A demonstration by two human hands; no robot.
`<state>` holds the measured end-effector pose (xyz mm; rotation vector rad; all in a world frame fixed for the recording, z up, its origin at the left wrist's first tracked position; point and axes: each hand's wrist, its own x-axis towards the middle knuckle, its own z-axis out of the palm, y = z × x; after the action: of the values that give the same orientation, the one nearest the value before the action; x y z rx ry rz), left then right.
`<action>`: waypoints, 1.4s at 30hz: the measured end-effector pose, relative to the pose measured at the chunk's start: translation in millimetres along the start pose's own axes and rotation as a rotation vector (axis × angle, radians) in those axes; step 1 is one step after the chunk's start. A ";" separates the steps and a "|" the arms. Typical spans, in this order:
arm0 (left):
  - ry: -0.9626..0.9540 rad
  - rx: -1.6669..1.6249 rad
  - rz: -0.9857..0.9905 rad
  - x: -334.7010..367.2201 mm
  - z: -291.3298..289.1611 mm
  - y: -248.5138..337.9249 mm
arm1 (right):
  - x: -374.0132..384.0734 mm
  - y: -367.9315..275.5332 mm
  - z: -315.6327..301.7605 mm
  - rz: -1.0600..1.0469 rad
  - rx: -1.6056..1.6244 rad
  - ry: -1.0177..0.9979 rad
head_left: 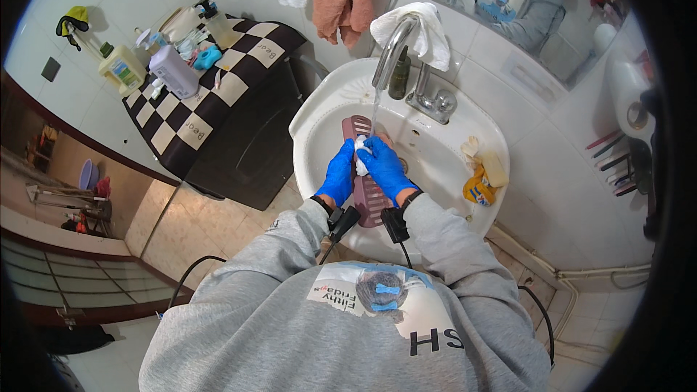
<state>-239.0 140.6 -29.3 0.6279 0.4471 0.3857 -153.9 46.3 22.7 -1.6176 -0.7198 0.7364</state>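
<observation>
Water runs from the chrome tap point(396, 47) into the white washbasin point(305, 127). Below the stream, my right hand point(386, 168), in a blue rubber glove, is closed on a small white cloth point(361, 151). My left hand point(337, 176), gloved the same way, presses its fingers against the cloth's left side. Under both hands a long mauve plastic rack with slots point(369, 203) lies across the basin, reaching over its near rim. The hands hide the rack's middle and part of the cloth.
A yellow packet point(479, 187) and a pale soap bar point(495, 168) lie on the basin's right rim. Behind the tap stands a dark green bottle point(399, 76). At left, a checkered cover point(236, 91) bears several bottles, including a lilac one point(173, 71).
</observation>
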 end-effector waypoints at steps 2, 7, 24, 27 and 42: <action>-0.050 -0.067 -0.059 -10.1 11.4 3.7 | 10.0 1.0 -10.8 0.031 -0.110 0.038; -0.102 -0.094 -0.011 -23.3 36.4 19.2 | 28.2 13.3 -33.4 -0.022 -0.478 0.301; -0.065 0.171 0.079 -2.5 14.8 -0.3 | 28.6 -12.7 -19.8 -0.127 -0.018 0.277; -0.017 0.196 -0.012 -1.8 13.7 0.7 | 28.9 -1.4 -7.3 -0.468 -0.376 0.175; -0.102 -0.152 -0.081 -1.3 22.9 28.4 | -7.4 9.9 -27.6 -0.563 -0.509 -0.177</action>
<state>-234.4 150.4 5.6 0.4777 0.3413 0.3056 -136.1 22.4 17.4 -1.6793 -1.5065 0.2918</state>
